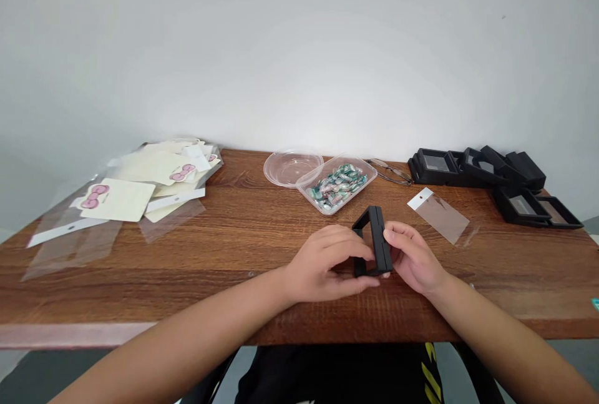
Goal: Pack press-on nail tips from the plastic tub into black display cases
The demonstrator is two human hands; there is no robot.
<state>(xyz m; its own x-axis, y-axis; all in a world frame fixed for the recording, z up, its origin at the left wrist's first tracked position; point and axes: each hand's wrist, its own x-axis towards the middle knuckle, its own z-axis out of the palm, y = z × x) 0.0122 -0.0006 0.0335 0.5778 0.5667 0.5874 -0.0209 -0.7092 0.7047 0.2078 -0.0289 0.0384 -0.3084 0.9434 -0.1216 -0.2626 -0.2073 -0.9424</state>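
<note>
Between my two hands, over the front part of the table, a small black frame box [378, 243] with a clear window is held tilted on edge. My left hand [327, 261] grips it from the left, fingers reaching to the window side and thumb at the lower edge. On the other side, my right hand [414, 257] pinches its right side, thumb on the edge. Just behind it sits a clear plastic tub [334, 185] of small wrapped pieces in green, pink and silver. A clear bag with a white header [442, 213] lies to the right of my right hand.
Cream cards with pink bows [119, 198] and clear bags pile up at the left. A round clear lid [291, 168] rests by the tub, and eyeglasses [390, 171] lie behind it. Several black frame boxes [482, 167] are stacked at the back right of the wooden table [224, 235].
</note>
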